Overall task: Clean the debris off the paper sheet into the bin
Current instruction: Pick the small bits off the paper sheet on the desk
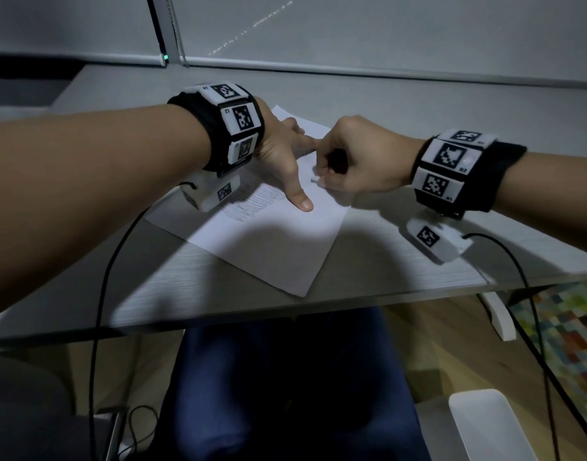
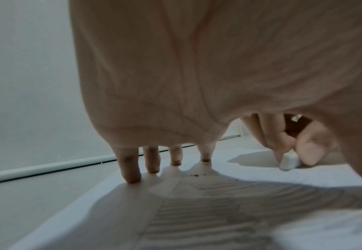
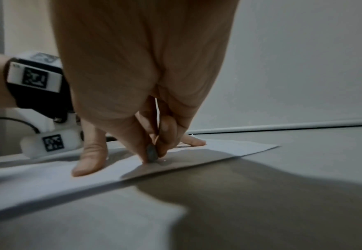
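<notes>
A white paper sheet [image 1: 275, 241] lies askew on the grey table [image 1: 401, 261], with pencil scribbles [image 1: 255, 201] on its left part. My left hand [image 1: 285, 158] presses it flat, thumb and fingers [image 2: 130, 169] spread straight on the paper. My right hand [image 1: 322, 174] is curled and pinches a small white eraser [image 1: 314, 179] against the sheet, just right of the left thumb. The eraser [image 2: 289, 162] shows clearly in the left wrist view, tip down on the paper. A few dark specks of debris [image 2: 197, 175] lie by my left fingertips.
A white container [image 1: 484, 424], possibly the bin, stands on the floor at the lower right, below the table's front edge. Black cables [image 1: 101, 294] hang from both wrist units. A wall with a rail [image 1: 352, 68] closes the table's far side.
</notes>
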The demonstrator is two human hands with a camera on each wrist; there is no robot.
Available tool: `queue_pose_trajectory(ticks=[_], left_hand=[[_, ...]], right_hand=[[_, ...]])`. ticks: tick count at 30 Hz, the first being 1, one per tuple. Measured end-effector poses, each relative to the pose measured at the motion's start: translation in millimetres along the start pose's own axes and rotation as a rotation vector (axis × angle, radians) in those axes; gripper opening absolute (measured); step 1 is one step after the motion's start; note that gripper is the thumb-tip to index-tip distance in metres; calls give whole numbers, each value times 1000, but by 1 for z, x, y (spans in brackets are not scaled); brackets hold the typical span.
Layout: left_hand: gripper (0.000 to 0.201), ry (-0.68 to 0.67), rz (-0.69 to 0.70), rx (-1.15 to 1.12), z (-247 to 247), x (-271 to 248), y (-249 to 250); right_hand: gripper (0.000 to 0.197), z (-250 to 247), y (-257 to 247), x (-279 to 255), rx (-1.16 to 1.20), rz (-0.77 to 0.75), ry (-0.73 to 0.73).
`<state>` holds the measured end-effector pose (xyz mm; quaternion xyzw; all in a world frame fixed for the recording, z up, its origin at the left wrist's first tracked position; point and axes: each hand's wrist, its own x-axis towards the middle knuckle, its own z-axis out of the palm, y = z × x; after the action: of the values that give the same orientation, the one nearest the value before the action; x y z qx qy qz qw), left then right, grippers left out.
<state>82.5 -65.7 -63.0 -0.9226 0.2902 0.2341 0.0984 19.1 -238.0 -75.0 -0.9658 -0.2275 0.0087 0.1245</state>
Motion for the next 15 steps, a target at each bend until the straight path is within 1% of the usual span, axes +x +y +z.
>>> queue_pose_trajectory(ticks=[2, 6, 7, 10, 12, 13, 15], left_hand=[[136, 3, 4, -7, 0, 1, 0], [134, 11, -8, -16, 2, 2, 0], [134, 13, -9, -15, 1, 1, 1], [138, 7, 7, -1, 2, -1, 0], [130, 7, 13, -14, 2, 0, 0], [126, 12, 13, -24, 3, 1, 0], [127, 19, 3, -26, 3, 2, -1]], right_hand=[[11, 0, 0, 1, 0, -5, 4], [13, -2, 10, 18, -25, 89, 75], [13, -1, 10, 20, -25, 90, 77], [12, 2, -2, 10, 23, 25, 28], [12, 3, -9, 2, 37, -27, -11], [12, 2, -9, 3, 32, -30, -12], [11, 1, -6, 10, 16, 8, 19]])
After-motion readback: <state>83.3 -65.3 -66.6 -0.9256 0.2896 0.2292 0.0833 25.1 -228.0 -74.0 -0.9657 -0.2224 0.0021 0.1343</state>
